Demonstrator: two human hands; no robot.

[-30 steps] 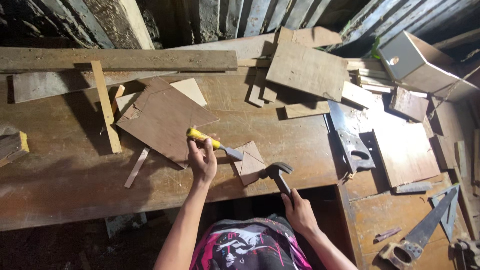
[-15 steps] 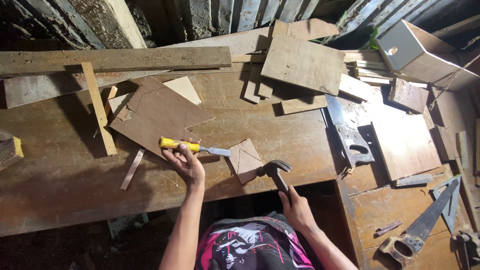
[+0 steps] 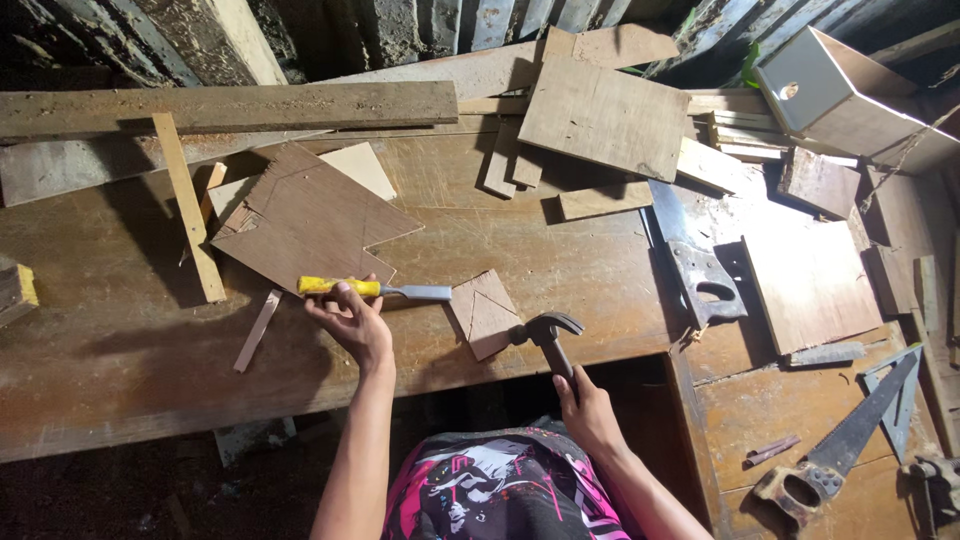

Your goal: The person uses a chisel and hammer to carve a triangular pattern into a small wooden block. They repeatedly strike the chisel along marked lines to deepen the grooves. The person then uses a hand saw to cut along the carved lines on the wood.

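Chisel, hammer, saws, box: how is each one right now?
chisel: lying flat, left hand on its yellow handle
hammer: gripped by right hand, head by small wood piece
handsaw: lying flat, unheld
second saw: lying flat, unheld
grey box: tipped, open

We count one yellow-handled steel chisel (image 3: 372,290), one black-headed claw hammer (image 3: 549,336), and two handsaws: a dark-handled one (image 3: 697,270) lying flat and a wooden-handled one (image 3: 838,447) lower right. We see one grey open-sided wooden box (image 3: 830,95) and one small triangular-marked wooden offcut (image 3: 484,313).
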